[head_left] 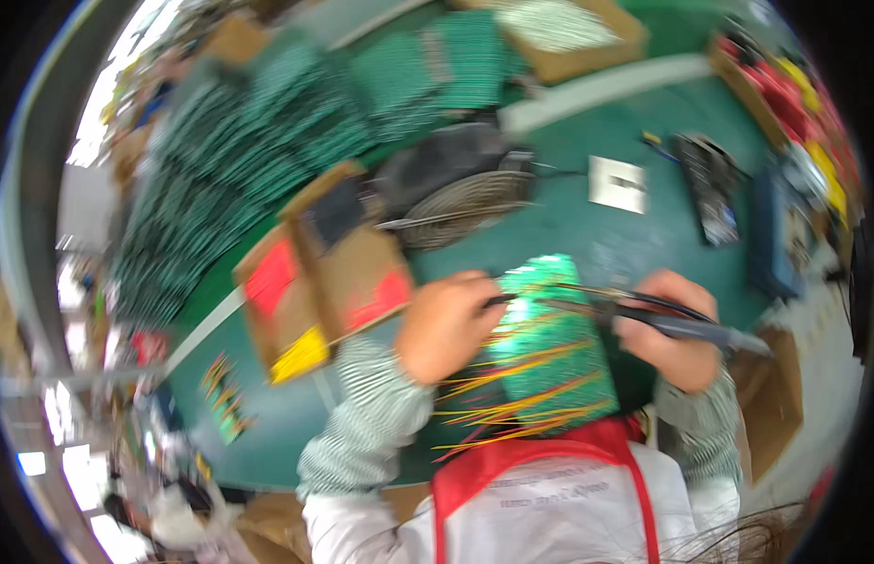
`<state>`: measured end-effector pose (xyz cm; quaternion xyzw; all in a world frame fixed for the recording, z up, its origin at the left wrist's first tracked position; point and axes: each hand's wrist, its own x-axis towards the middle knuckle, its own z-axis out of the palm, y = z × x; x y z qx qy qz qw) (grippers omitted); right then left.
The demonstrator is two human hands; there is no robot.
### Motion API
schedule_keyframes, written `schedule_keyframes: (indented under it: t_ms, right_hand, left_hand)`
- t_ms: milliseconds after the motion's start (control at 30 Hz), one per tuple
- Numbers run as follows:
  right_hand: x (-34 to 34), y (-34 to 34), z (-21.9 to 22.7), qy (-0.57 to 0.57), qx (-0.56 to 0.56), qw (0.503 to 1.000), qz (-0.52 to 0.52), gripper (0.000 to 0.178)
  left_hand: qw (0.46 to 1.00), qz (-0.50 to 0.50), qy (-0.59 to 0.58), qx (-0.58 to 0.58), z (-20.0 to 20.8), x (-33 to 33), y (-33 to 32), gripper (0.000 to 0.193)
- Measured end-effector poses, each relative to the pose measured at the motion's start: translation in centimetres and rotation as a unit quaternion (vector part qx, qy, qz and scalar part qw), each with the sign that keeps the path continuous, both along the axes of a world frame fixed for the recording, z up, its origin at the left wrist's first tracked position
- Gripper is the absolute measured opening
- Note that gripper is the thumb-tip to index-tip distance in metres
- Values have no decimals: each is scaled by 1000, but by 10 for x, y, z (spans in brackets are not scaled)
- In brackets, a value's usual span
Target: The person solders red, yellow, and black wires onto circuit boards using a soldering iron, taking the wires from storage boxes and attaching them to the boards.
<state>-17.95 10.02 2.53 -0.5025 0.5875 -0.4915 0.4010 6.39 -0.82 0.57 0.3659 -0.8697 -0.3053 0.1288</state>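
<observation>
A green circuit board panel [559, 362] lies in front of me, close to the red-trimmed apron. Thin yellow and red wires [512, 379] run across it and stick out past its left edge. My left hand [451, 324] is closed in a pinch at the board's upper left; a small dark end shows at its fingertips, but I cannot make out what it is. In my right hand [677, 329] is a long dark two-armed tool [686, 325], blurred, its thin ends reaching left over the board's upper part.
Stacks of green boards [258, 122] fill the far left. A cardboard divider box [347, 254] and a black fan with a wire guard [470, 202] stand beyond my left hand. A small wired board [225, 399] lies left; a black tool-like object [708, 188] lies right.
</observation>
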Motion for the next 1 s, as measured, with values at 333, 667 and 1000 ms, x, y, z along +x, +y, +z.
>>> schedule_keyframes:
  t_ms: [333,667,1000]
  right_hand:
    - [-102,7,-107,52,20,998,2,29]
    - [-118,0,-118,30,27,999,36,25]
    - [-144,7,-120,16,66,997,47,21]
  left_hand:
    - [955,172,67,-231,32,39,-2,11]
    - [976,53,29,-210,19,-15,11,14]
    - [984,-19,-12,-176,-6,-47,6,14]
